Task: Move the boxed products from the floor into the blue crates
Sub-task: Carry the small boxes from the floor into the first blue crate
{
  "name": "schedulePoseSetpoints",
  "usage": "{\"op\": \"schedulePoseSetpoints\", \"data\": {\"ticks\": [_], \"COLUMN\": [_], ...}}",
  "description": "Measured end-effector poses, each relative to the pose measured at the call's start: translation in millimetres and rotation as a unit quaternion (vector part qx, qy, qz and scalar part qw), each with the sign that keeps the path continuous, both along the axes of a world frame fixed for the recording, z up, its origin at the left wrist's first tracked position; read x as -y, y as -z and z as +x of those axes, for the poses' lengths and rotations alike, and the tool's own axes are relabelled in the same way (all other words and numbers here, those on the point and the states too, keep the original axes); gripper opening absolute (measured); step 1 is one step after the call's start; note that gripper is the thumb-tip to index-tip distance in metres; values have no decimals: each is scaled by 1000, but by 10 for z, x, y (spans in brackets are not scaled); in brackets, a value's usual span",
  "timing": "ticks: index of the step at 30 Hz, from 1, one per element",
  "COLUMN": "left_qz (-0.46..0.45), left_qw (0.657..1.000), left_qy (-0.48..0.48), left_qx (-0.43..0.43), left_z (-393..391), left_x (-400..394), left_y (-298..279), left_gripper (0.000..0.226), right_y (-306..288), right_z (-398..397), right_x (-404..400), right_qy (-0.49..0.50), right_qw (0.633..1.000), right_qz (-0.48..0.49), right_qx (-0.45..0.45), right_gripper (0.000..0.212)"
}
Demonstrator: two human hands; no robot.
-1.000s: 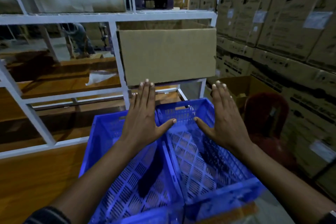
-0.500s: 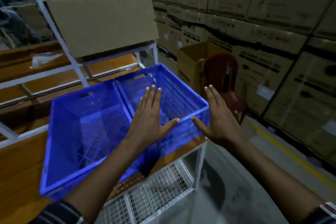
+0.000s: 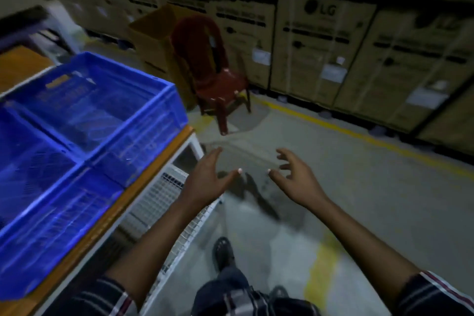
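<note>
**Two empty hands over the floor, crates on the table**

Both hands reach forward over the grey concrete floor (image 3: 359, 187) and hold nothing. The left hand (image 3: 205, 179) has its fingers straight and its thumb spread wide. The right hand (image 3: 297, 177) is spread too, with its fingers loosely bent like a claw, and grips nothing. The two thumbs point toward each other with a gap between them.

Two blue crates (image 3: 97, 100) stand side by side and touching on a wooden table top (image 3: 128, 197) at the left, well apart from the hands. Blur hides whether anything lies inside them. No boxed product can be made out on the visible stretch of floor. Under the table edge runs a white wire mesh panel (image 3: 159, 197).

A dark red plastic chair (image 3: 213, 72) stands on the floor beyond the hands, just beside an open cardboard box (image 3: 154, 33). Behind them a wall of large stacked cartons (image 3: 320, 41) fills the background. A yellow line (image 3: 359, 133) runs along the floor in front of the cartons. One foot in a dark sandal (image 3: 223, 251) shows below the arms.
</note>
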State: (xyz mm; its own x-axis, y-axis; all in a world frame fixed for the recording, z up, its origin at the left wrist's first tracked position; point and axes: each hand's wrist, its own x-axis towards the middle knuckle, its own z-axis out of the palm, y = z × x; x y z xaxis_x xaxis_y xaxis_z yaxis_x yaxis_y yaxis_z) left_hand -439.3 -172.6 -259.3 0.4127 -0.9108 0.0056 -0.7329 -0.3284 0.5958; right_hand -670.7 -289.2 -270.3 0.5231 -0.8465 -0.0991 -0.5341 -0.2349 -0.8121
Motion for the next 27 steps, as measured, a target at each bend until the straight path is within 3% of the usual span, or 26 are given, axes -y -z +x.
{"op": "schedulePoseSetpoints", "data": {"ticks": [5,8,10,15,24,27], "left_qz": [136,200,233,349,428,457], "left_qw": [983,960,936,860,811,786], "left_qy": [73,105,130,172,286,334], "left_qx": [-95,-167,-228,-330,-279,-249], "left_z": [-553,-826,-1016,-1263,-1612,-1904], "left_x": [223,336,439,736,1390,1500], "left_y": [510,745,876,1152,1384,1409], "left_gripper": [87,65,43,43,45,38], "right_y": [563,772,916,1236,1384,1347], "right_z": [-718,-1022,-1218,-1531,-1781,-1880], "right_x": [-264,-429,-506,-742,-982,-1110], "right_qy": [126,193,241,339,483,534], "right_qw": [984,960,941,893,821,787], "right_qz": [128,200,239,296,303,308], "right_qx": [-18,-23,-15,-14,4,26], "right_gripper": [55,44,43,40,41,23]}}
